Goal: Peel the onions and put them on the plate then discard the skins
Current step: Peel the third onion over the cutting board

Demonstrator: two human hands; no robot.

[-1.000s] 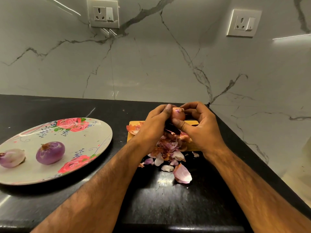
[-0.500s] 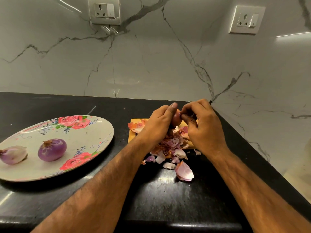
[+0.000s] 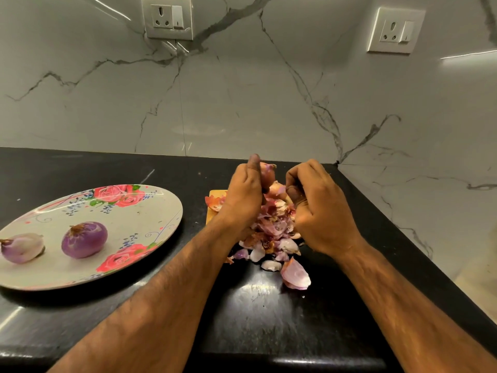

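The left hand (image 3: 243, 195) grips an onion (image 3: 266, 175) as the right hand (image 3: 320, 208) pinches its skin (image 3: 279, 189) above a heap of peelings (image 3: 274, 230).

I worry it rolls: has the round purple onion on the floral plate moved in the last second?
No. The round purple onion keeps its place on the oval floral plate, same gap from the lower rose print.

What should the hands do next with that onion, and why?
Probably pull the loose skin off: the right hand seems to pinch it while the left hand grips the onion above the pile of skins.
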